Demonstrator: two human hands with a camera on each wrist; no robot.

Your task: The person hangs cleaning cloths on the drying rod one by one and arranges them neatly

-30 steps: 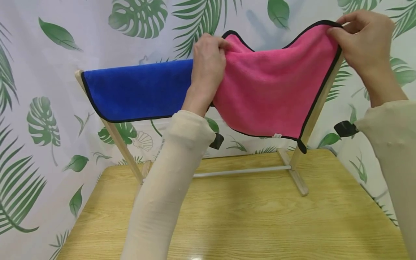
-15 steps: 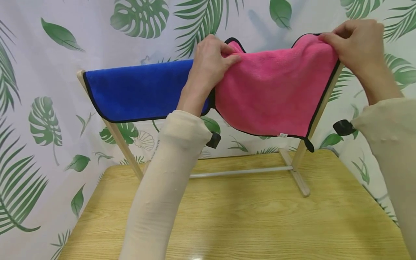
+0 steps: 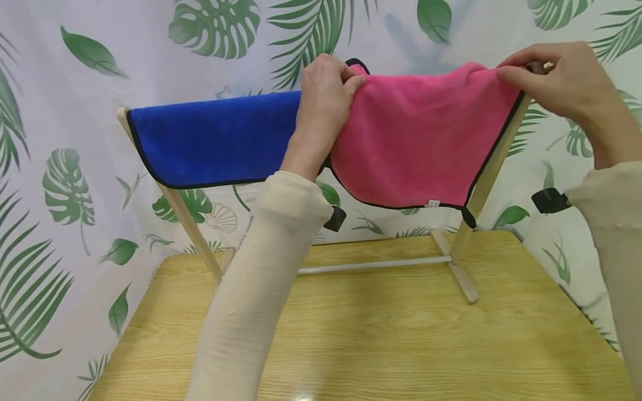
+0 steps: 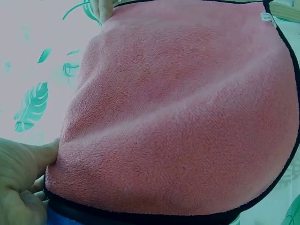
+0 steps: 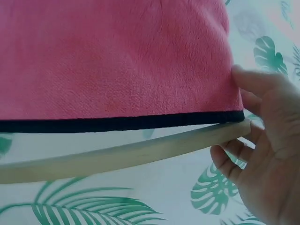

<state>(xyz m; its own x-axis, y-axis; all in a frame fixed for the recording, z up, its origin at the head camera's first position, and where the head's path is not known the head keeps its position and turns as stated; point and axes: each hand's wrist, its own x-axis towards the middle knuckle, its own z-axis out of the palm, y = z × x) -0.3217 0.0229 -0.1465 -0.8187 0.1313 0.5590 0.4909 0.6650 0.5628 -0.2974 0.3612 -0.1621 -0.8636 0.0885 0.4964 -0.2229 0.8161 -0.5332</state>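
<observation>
A pink towel (image 3: pixel 411 139) with black edging hangs over the top of a wooden rack (image 3: pixel 489 161), on its right half. My left hand (image 3: pixel 323 100) pinches the towel's upper left part between thumb and fingers. At the upper right corner my right hand (image 3: pixel 567 83) has its thumb on the pink cloth, with the other fingers behind it around the end of the rack's post. In the right wrist view the post (image 5: pixel 126 152) runs just beside the towel's black edge. A blue towel (image 3: pixel 215 139) with black edging hangs on the rack's left half.
The rack's feet (image 3: pixel 453 267) stand on a wood-grain table (image 3: pixel 401 334), joined by a white lower bar (image 3: pixel 376 264). Behind it hangs a white curtain (image 3: pixel 100 167) with green leaf prints. A small black loop (image 3: pixel 468 217) dangles from the pink towel's lower right corner.
My right hand has come down with the pink towel's upper right corner, which was raised above the rack. The pink top edge lies flatter now. My left hand has stayed near the same spot.
</observation>
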